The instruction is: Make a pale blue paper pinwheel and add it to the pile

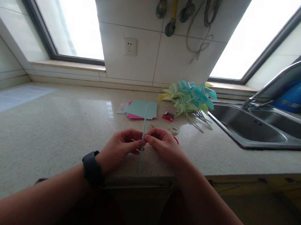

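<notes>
Both hands meet over the near edge of a countertop (49, 130) — left hand (121, 146) and right hand (163, 145) pinching an upright stick (144, 125) between them. Behind the stick lies a stack of paper sheets (140, 109); right of it, a small box (168, 116) and a tape roll (174, 130). Farther right, a heap of pinwheels (189, 98) sits beside the sink (256, 127) — the faucet (277, 79) behind it.

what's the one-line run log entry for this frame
left hand: pinches thin teal stick | right hand: pinches same stick | stick: upright over countertop | behind: paper pinwheels, coloured paper sheets
</notes>
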`<state>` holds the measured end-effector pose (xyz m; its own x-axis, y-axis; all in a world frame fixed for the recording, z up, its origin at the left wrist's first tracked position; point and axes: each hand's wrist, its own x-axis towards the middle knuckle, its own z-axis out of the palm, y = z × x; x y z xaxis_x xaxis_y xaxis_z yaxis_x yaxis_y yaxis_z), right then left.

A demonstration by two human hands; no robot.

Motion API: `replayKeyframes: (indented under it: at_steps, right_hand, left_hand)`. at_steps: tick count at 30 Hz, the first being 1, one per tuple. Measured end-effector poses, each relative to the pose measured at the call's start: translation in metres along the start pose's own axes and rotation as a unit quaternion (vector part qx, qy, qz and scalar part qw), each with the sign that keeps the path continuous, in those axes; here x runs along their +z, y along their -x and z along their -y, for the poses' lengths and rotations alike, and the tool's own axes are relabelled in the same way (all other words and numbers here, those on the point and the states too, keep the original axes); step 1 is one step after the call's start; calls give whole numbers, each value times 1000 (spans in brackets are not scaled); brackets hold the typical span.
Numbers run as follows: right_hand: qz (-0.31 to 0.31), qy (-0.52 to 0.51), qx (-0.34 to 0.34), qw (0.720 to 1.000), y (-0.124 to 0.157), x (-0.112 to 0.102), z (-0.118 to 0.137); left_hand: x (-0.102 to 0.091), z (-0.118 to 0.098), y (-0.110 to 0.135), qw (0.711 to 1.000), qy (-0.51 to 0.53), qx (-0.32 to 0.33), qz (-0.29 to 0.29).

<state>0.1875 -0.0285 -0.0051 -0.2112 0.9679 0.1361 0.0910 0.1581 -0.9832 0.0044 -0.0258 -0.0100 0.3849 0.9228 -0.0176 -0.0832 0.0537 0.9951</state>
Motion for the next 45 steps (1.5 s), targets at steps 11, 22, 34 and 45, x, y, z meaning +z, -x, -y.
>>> replayKeyframes:
  at_steps: [11,22,34,45]
  right_hand:
    - [3,-51,30,998,0,-1,-2]
    - [21,-104,38,994,-2,-1,-3]
    - [69,-128,37,989,-1,-5,-12]
    - [36,-143,2,989,-2,-2,-10]
  left_hand:
    - [0,1,3,1000,-6,21,5]
    - [0,4,1,999,-15,31,27]
    - [-2,8,-1,997,37,32,53]
    - [-2,8,-4,994,-53,34,88]
